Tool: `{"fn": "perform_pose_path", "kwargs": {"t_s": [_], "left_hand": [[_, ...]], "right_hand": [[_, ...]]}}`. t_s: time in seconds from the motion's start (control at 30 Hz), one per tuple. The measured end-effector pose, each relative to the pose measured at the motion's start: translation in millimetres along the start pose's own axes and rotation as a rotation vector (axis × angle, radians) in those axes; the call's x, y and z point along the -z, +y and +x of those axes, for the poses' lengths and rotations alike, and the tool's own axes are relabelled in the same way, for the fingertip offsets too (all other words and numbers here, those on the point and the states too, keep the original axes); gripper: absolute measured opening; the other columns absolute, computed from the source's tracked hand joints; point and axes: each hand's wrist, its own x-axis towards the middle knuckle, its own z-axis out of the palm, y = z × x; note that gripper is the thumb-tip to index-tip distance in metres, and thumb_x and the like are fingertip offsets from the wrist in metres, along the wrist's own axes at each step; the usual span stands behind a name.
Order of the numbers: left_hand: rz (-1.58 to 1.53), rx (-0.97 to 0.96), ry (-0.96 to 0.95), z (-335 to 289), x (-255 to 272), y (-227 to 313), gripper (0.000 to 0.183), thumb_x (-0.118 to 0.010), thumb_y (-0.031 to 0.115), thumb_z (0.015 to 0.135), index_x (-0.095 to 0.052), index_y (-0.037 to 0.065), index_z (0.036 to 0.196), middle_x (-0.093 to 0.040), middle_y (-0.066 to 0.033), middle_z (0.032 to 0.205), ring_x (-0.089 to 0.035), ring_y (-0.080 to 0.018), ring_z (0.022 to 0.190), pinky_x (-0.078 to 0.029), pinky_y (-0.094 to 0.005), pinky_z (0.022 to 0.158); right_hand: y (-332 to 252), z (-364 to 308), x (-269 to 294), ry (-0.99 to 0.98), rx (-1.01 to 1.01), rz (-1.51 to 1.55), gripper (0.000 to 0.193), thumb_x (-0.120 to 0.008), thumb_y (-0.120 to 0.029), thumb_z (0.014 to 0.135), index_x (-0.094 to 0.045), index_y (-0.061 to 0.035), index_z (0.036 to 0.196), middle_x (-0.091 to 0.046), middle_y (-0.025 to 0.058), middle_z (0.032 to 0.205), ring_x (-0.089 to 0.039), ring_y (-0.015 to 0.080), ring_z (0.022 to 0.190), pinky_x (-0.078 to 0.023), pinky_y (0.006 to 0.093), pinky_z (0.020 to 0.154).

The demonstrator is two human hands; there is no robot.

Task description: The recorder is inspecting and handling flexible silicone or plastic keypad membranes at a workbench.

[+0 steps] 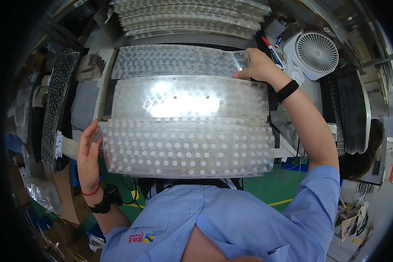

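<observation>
Fingers of the right hand (260, 65) grip a clear patterned sheet (170, 61); left hand (88, 153), open, beside white-dotted sheets (187, 146); grey canister (276, 28), contents hidden.

Glare on middle sheet (191, 98) — black fisheye corners

1. A pale workbench (310, 98) carries a white fan (317, 51), with a red-capped marker (274, 54) near it.
2. At its left lie a grey sheet (85, 104) and dark perforated sheets (59, 113).
3. Clear dotted sheets (190, 150) span the middle, probably on the bench itself, though their underside is hidden.
</observation>
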Motion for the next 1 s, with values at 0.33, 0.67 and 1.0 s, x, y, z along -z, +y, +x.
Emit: {"fn": "perform_pose_path", "kwargs": {"t_s": [0.33,0.67,1.0], "left_hand": [[0.014,0.018,0.002,-2,3,-3,0.047,-0.044,0.028,0.1,-0.04,0.003,0.139,-0.038,-0.0125,0.147,-0.036,-0.0256,0.134,-0.029,-0.0411,0.11],[-0.005,0.012,0.0,-1,3,2,0.048,-0.045,0.027,0.099,-0.039,0.002,0.14,-0.038,-0.0118,0.147,-0.036,-0.025,0.134,-0.03,-0.0404,0.109],[0.02,0.008,0.085,-4,6,6,0.043,-0.045,0.02,0.099,-0.042,0.002,0.137,-0.042,-0.0121,0.144,-0.039,-0.0243,0.132,-0.032,-0.0398,0.108]], "right_hand": [[3,-3,-7,0.01,-0.13,0.641,0.054,-0.085,-0.016,0.065,-0.057,0.0046,0.105,-0.064,0.0165,0.102,-0.063,0.0272,0.096,-0.049,0.035,0.081],[10,-14,0,-0.292,-0.209,1.076,0.024,-0.063,-0.013,0.09,-0.057,-0.0053,0.111,-0.062,0.0025,0.093,-0.06,0.0105,0.081,-0.052,0.027,0.071],[41,-50,52,0.074,-0.033,1.241,0.019,-0.057,-0.008,0.093,-0.054,-0.0017,0.111,-0.065,0.0081,0.099,-0.063,0.0125,0.076,-0.05,0.0178,0.058]]}}
